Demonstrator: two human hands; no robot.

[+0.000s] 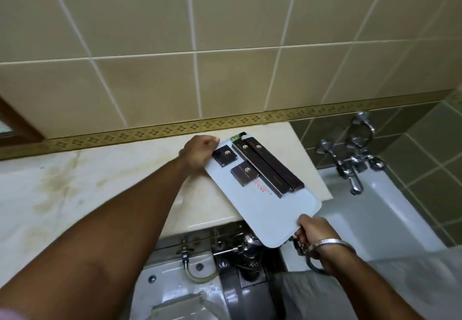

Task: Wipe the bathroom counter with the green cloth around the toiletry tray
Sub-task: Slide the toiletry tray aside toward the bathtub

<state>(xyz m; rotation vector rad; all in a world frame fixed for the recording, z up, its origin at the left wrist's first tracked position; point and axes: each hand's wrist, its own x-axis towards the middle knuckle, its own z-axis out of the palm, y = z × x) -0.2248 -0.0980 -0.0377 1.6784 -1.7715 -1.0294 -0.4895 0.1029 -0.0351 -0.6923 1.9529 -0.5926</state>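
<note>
A white rectangular toiletry tray [287, 217] lies at an angle across the right end of the cream stone counter [100, 182], its near end sticking out past the counter's front edge. On it lie two small dark boxes [225, 157] and two long dark boxes [268, 167]. My left hand [200, 152] grips the tray's far left corner. My right hand [312, 232], with a metal bangle on the wrist, grips the tray's near end. A bit of green shows at the tray's far edge [235, 137]; I cannot tell what it is. No green cloth shows otherwise.
The counter is stained brownish at the left. A beige tiled wall [200, 44] with a patterned border rises behind it. To the right is a white bathtub [375, 207] with chrome taps [355, 164]. Below the counter's front edge are a toilet cistern and pipe fittings [225, 252].
</note>
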